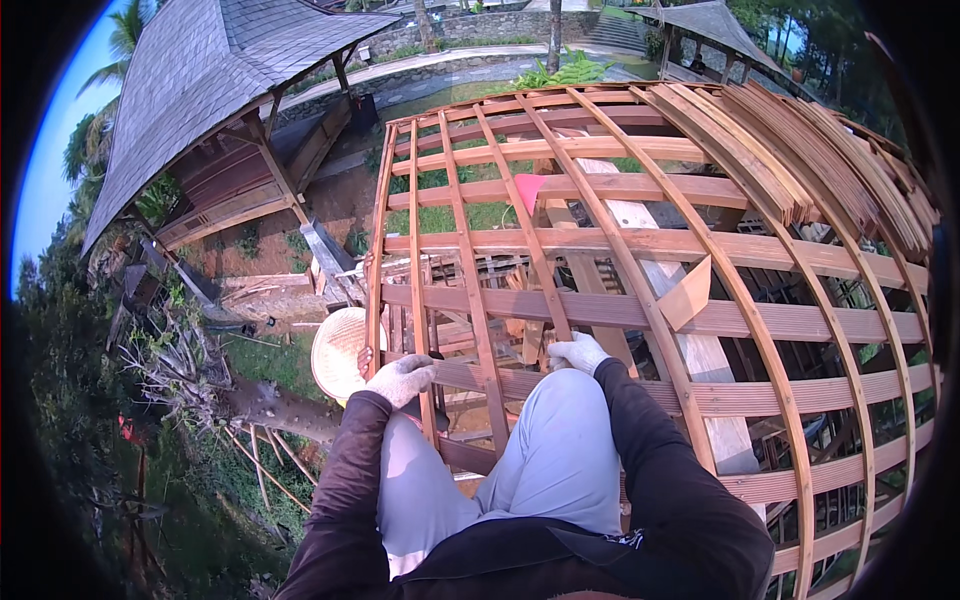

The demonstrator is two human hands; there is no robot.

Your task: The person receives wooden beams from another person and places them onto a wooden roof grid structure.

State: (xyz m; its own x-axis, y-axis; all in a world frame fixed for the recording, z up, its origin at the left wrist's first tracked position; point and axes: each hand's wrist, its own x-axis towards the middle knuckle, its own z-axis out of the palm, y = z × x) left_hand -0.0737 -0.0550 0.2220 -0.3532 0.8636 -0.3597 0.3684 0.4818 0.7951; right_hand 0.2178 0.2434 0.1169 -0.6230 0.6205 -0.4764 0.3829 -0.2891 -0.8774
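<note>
My left hand [402,380], in a white glove, lies by my left knee across a narrow wooden batten [415,300]. Its fingers are curled in, and what they hold, if anything, is hidden. Also white-gloved, my right hand [578,353] rests on my bent right knee with its fingers curled. Next to it, another batten [535,262] runs down and disappears behind the hand and knee. Both battens cross thicker reddish beams [610,310] of an open roof frame. Just left of my left hand, another person's fingers [366,360] touch the outermost batten.
That person's woven conical hat [340,350] shows below the left roof edge. Stacked boards [830,160] lie at the upper right. A wood offcut [687,297] and a pink piece [528,190] sit among the battens. Wide gaps open between members. A shingled pavilion [210,90] stands beyond.
</note>
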